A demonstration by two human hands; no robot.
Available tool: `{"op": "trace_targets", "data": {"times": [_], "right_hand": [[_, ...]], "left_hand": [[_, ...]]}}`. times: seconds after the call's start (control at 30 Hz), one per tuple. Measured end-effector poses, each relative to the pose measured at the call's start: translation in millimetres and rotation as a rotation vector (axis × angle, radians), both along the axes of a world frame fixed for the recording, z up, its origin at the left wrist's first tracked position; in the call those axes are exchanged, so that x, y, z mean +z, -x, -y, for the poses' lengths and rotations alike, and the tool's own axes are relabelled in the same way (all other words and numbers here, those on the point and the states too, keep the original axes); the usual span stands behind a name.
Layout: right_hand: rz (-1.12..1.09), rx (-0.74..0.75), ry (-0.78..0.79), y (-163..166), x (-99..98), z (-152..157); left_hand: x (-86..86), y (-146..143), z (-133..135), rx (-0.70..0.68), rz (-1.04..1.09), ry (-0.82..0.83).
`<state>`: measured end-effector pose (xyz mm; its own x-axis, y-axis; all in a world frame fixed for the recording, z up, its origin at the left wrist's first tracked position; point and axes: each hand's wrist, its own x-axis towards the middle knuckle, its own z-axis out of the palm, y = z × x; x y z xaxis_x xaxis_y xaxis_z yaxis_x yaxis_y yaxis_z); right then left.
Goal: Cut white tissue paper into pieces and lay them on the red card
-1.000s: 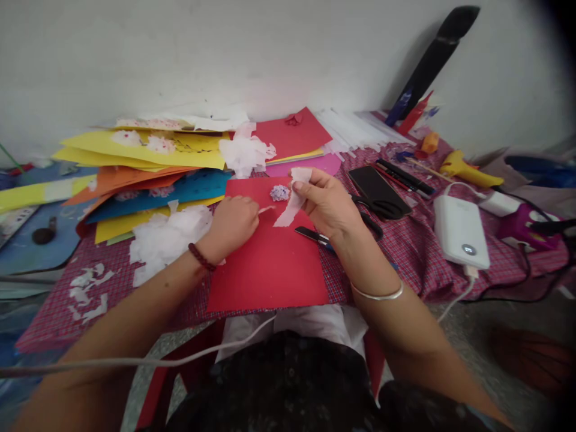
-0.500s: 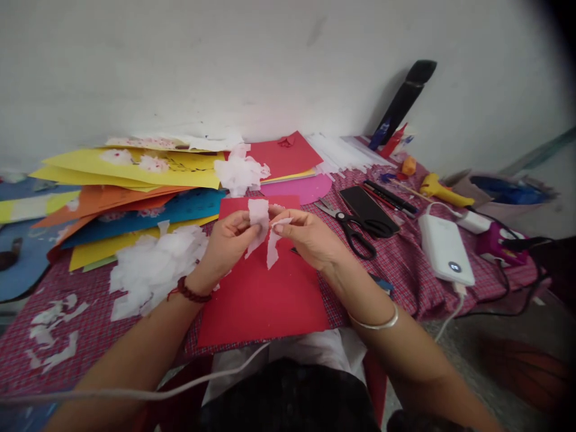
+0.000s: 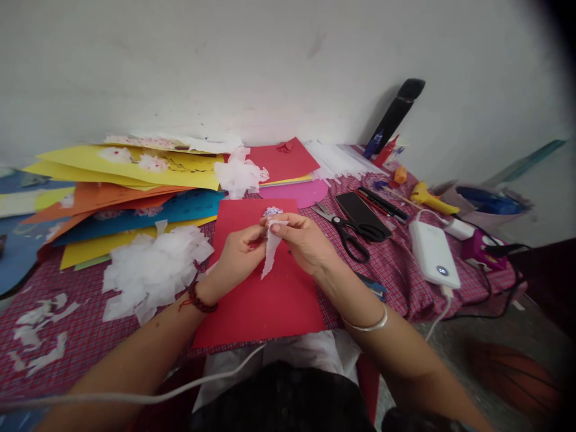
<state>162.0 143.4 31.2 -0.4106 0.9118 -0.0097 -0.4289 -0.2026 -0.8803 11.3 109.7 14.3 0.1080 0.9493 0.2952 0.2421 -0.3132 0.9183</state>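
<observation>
My left hand (image 3: 236, 255) and my right hand (image 3: 303, 240) meet over a red sheet of paper (image 3: 263, 294) at the table's near edge. Both pinch the top of a thin white tissue strip (image 3: 270, 255) that hangs down between them. A small white and purple paper flower (image 3: 272, 211) lies on the red sheet just beyond my fingers. A loose heap of white tissue pieces (image 3: 150, 270) sits left of my left hand.
Stacked yellow, orange and blue sheets (image 3: 121, 180) fill the left back. Black scissors (image 3: 346, 234), a dark phone (image 3: 362, 215), pens (image 3: 382, 203), a white power bank (image 3: 432, 253) with cable and a yellow glue gun (image 3: 429, 197) lie right. Torn tissue scraps (image 3: 36, 330) lie far left.
My left hand rose from the red sheet to join my right at the tissue strip. The strip now hangs narrower between both hands. The view has shifted slightly.
</observation>
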Motion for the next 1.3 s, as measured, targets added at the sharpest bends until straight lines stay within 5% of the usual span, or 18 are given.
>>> {"op": "trace_targets", "data": {"times": [0.27, 0.57, 1.0, 1.2, 1.3], "right_hand": [[-0.019, -0.048, 0.008, 1.9, 3.1, 1.5], [-0.034, -0.063, 0.050, 1.2, 4.2, 2.5], [-0.029, -0.062, 0.058, 0.5, 2.4, 1.4], [-0.080, 0.018, 0.056, -4.0, 5.6, -2.5], [-0.058, 0.071, 0.058, -6.8, 7.0, -4.6]], "left_hand": [[-1.7, -3.2, 1.1, -0.022, 0.155, 0.084], [-6.5, -6.1, -3.3, -0.197, 0.594, 0.347], [-10.9, -13.8, 2.5, -0.151, 0.448, 0.463], [-6.0, -9.7, 2.9, -0.257, 0.430, 0.496], [3.7, -1.8, 4.6, -0.422, 0.521, 0.557]]}}
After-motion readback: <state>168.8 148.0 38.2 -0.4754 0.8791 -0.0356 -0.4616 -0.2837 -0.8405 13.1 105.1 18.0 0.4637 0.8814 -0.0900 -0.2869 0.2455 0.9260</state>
